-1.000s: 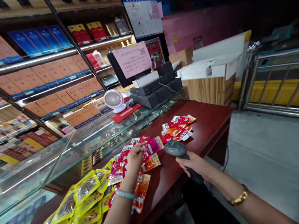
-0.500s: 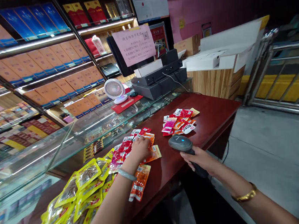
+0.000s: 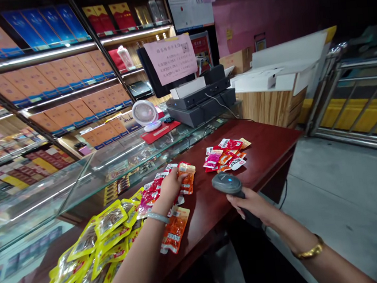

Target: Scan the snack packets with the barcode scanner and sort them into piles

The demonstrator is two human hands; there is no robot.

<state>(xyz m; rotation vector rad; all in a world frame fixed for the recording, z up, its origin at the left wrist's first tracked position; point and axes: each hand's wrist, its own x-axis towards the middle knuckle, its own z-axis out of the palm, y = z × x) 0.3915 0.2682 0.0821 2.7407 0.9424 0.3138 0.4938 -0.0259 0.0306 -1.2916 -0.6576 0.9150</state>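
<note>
My left hand [image 3: 172, 185] pinches the edge of an orange snack packet [image 3: 188, 184] over a heap of red and pink snack packets [image 3: 151, 194]. Another orange packet [image 3: 176, 231] lies near the table's front edge, partly beside my left forearm. In my right hand [image 3: 253, 204] is a dark grey barcode scanner [image 3: 227, 183], its head facing left and a small blue light lit on top. Beyond the scanner sits a second pile of red, pink and orange packets [image 3: 225, 155]. To the left, large yellow-edged pouches [image 3: 98, 243] are heaped up.
Behind the dark red table [image 3: 268, 136] runs a glass display counter [image 3: 88, 178]. On it stand a white fan [image 3: 145, 114] and a monitor with a pink paper sign [image 3: 171, 61]. A grey till box [image 3: 201, 107] sits near a metal railing [image 3: 354, 99] at right.
My left hand has shifted slightly left, and an orange packet now stands lifted in its fingers. The scanner in my right hand has hardly moved.
</note>
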